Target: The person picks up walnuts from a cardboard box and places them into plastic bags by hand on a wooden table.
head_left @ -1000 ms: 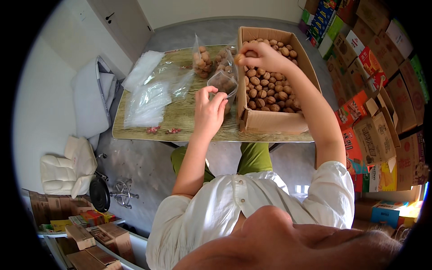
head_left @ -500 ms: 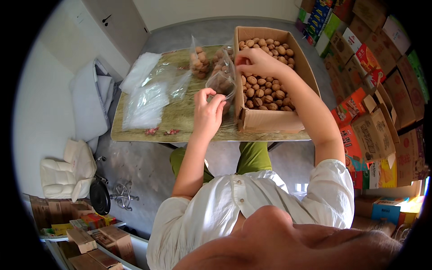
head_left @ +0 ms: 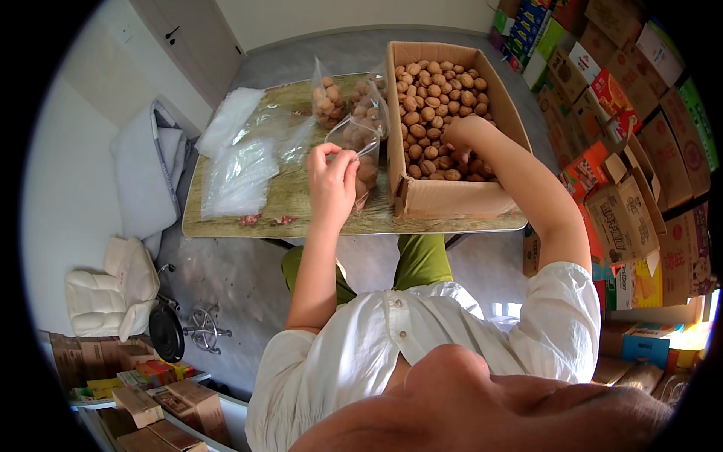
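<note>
My left hand (head_left: pixel 332 177) pinches the rim of a clear plastic bag (head_left: pixel 352 135) with walnuts (head_left: pixel 367 172) at its bottom. The bag stands on the table, its mouth held apart, beside the left wall of an open cardboard box (head_left: pixel 452 202). Loose walnuts (head_left: pixel 433 90) fill that box. Inside it, toward the near right, my right hand (head_left: pixel 473 138) reaches down with fingers curled onto walnuts; how many it grips is hidden. Just beyond the held bag stand another walnut-filled bag (head_left: pixel 329 102) and at least one more (head_left: pixel 374 105).
Flat empty plastic bags (head_left: pixel 239 177) lie in stacks on the left of the wood-patterned table (head_left: pixel 301 218). Stacked cartons (head_left: pixel 625 215) line the right side. A white padded chair (head_left: pixel 105 290) and grey folded bedding (head_left: pixel 147 173) stand at the left. More boxes (head_left: pixel 192 403) sit lower left.
My right hand has moved from above the bag's mouth, right and nearer, down into the walnuts. My left hand has shifted slightly left with the bag's rim.
</note>
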`<state>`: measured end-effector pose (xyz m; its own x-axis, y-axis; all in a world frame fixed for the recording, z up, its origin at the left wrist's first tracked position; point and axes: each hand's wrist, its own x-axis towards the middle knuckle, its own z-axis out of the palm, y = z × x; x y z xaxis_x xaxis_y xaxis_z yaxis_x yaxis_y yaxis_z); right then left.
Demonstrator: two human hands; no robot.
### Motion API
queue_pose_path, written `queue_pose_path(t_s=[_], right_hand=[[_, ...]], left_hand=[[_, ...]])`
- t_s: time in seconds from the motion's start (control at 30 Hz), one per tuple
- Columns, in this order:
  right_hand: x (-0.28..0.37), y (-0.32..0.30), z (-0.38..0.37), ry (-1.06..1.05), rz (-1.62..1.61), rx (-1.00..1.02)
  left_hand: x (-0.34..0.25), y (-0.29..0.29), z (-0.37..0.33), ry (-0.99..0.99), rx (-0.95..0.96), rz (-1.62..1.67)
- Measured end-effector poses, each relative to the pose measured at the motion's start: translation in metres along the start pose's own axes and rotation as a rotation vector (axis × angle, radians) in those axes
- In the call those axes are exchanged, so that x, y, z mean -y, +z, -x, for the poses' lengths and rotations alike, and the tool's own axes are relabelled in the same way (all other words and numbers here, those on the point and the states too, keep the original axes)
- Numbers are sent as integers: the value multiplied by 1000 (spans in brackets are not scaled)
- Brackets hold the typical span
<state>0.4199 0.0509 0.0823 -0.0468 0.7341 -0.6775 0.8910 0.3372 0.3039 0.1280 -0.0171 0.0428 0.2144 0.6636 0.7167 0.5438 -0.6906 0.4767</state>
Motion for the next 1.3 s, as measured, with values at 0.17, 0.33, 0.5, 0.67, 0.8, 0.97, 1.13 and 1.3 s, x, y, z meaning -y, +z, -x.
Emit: queue_pose_path(t_s=[0.17,0.33,0.5,0.67,0.8,0.97,1.13,1.3], right_hand=[[-2,5,-5,12,-10,-18],[-14,-15,22,21,-251,-99],[-20,-25,27,-196,-414,-969],[22,-60,51,-634,-660,-1163],[58,-74,47,-897,-639,-986],[72,-73,23,-862,-577,-835],[60,-66,28,-921,-692,-891],[13,-59,32,-449,-719,-1104]], left_hand=[[6,-5,-1,-47,-80,-27],[-2,-7,1,-20,-17,-59],[-15,8,5,55,49,31],[-18,12,3,66,37,39],[-19,7,1,37,36,50],[-13,5,2,26,26,55],[-11,6,1,91,11,-4],[-12,5,1,65,22,20]])
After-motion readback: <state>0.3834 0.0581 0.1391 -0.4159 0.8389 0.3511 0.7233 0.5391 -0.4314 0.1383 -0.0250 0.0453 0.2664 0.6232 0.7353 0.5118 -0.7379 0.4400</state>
